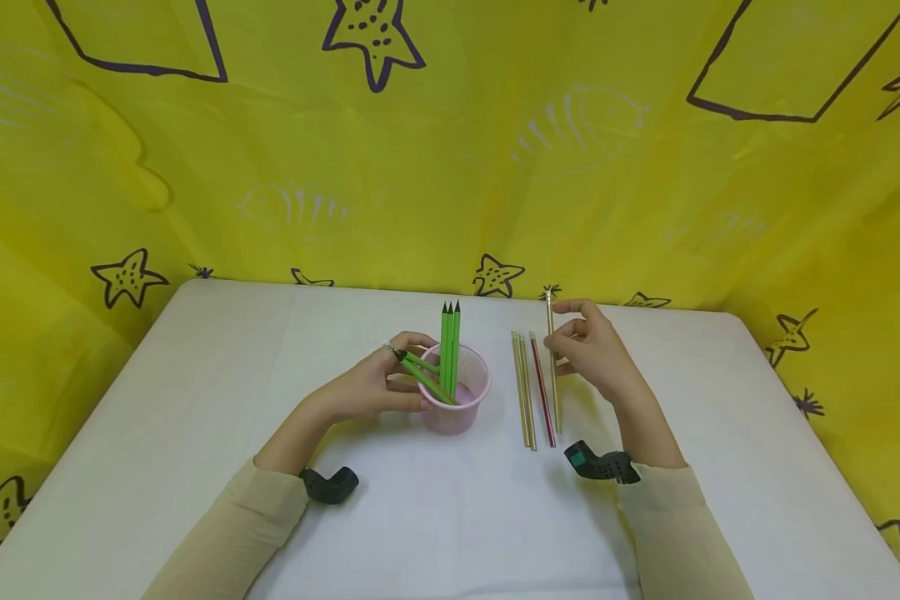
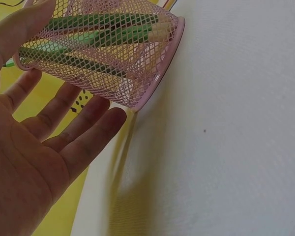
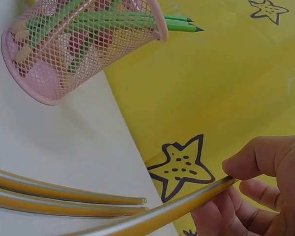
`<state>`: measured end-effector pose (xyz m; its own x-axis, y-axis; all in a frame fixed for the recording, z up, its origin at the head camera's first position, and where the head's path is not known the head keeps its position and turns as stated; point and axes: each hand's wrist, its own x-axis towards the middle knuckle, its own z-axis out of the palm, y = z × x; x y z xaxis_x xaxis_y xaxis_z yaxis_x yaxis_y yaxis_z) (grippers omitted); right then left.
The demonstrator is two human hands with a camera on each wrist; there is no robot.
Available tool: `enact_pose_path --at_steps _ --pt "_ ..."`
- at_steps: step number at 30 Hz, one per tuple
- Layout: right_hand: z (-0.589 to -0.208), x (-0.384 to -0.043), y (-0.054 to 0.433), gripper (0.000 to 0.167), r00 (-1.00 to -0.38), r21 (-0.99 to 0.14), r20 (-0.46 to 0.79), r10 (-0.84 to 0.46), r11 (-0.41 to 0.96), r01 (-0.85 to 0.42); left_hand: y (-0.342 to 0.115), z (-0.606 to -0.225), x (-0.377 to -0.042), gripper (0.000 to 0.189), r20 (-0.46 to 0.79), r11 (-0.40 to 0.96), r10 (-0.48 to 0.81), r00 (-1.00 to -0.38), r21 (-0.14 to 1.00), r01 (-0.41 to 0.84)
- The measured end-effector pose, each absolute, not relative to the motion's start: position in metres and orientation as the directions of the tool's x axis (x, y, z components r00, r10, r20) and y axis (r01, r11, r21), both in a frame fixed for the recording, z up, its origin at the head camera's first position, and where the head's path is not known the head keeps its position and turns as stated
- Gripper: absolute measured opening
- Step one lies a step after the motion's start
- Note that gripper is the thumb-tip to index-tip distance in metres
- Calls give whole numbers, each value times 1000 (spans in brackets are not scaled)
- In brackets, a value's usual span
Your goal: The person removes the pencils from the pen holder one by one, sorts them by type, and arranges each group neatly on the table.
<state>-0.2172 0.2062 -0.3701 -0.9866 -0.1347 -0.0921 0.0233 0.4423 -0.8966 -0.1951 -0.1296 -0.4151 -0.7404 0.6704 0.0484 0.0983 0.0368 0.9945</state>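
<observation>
With the left hand (image 1: 375, 382) loosely gripping the pink mesh cup (image 1: 452, 422) at the frame's centre, the right hand (image 1: 591, 348), pinching a gold stick (image 1: 556, 392) right of centre, should lift clear of the neighbouring red stick (image 1: 542, 387).

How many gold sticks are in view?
3: one gold stick in the right hand, another and a third on the table, left of the red stick.

Left arm (image 1: 228, 533): reaches in from near left
Left hand (image 1: 371, 385): thumb and fingers apart, curved
Right arm (image 1: 682, 533): reaches in from near right
Right hand (image 1: 591, 350): thumb and fingers pinching
</observation>
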Motion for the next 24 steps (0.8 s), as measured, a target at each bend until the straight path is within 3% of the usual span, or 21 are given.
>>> enact_pose_path --at_steps 24 --pt "-392 -223 205 55 -975 -854 -181 -132 513 89 -129 -416 -195 69 59 34 672 -738 993 110"
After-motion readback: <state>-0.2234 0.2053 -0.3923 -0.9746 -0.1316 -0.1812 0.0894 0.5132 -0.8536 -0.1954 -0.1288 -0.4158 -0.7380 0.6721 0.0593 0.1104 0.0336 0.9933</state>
